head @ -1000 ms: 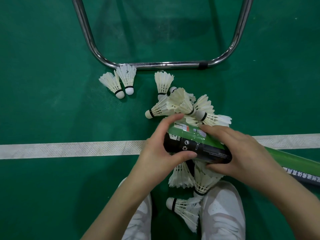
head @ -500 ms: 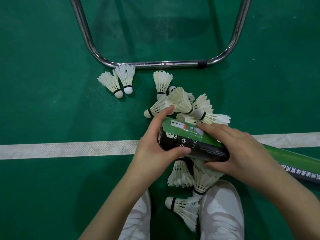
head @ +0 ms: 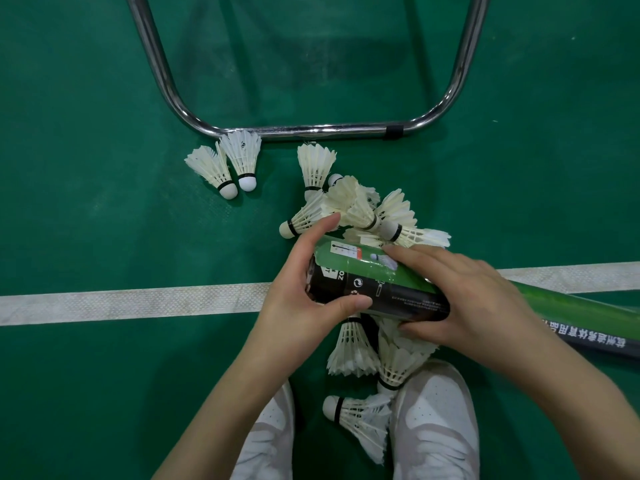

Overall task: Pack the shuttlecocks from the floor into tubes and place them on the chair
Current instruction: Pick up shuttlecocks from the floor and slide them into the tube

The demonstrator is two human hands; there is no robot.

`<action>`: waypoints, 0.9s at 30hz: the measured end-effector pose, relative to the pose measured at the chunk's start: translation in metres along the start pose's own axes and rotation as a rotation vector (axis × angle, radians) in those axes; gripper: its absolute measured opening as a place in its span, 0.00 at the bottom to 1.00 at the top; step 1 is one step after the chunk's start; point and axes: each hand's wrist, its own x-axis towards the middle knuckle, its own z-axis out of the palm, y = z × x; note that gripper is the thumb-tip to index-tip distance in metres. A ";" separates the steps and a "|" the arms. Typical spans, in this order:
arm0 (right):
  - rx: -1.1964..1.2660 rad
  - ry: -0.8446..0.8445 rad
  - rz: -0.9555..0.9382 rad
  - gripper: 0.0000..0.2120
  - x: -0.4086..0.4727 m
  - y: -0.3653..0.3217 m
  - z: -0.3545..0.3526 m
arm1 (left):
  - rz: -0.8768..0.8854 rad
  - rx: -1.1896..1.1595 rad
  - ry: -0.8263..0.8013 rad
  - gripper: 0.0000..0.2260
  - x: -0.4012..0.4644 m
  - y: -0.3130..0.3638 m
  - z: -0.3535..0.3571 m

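Observation:
A green and black shuttlecock tube (head: 377,289) lies across the middle of the view, its far end running off to the right. My left hand (head: 304,292) covers and grips the tube's left end, forefinger over the top and thumb below. My right hand (head: 464,299) wraps round the tube's middle. Several white feather shuttlecocks (head: 360,209) lie heaped on the green floor just beyond the tube, two more (head: 225,164) sit apart at the left, and others (head: 360,358) lie under the tube between my shoes.
The chrome tube base of the chair (head: 311,130) stands on the floor just beyond the shuttlecocks. A white court line (head: 131,303) crosses the floor left to right under my hands. My two white shoes (head: 433,431) are at the bottom.
The tube and both hands have shifted slightly up and left over the pile. My left hand's grip on the tube end stays the same.

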 end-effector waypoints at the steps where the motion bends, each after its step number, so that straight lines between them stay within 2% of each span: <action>1: -0.004 0.005 0.010 0.41 0.000 0.002 0.000 | 0.003 0.004 0.014 0.34 0.000 0.000 0.000; 7: -0.008 0.065 0.070 0.41 -0.008 0.022 -0.004 | 0.033 0.068 0.113 0.28 0.002 -0.004 -0.006; 13: 0.043 0.157 0.135 0.42 -0.023 0.051 -0.013 | 0.037 0.067 0.100 0.26 0.003 -0.007 0.008; 18: 0.001 0.215 0.261 0.42 -0.049 0.080 -0.020 | 0.032 0.092 0.053 0.24 0.005 -0.008 0.023; 22: -0.009 0.204 0.356 0.42 -0.068 0.098 -0.016 | 0.029 0.105 0.038 0.22 0.006 -0.009 0.027; 27: -0.045 0.081 0.383 0.42 -0.067 0.104 0.009 | 0.015 0.141 0.038 0.21 0.005 -0.011 0.026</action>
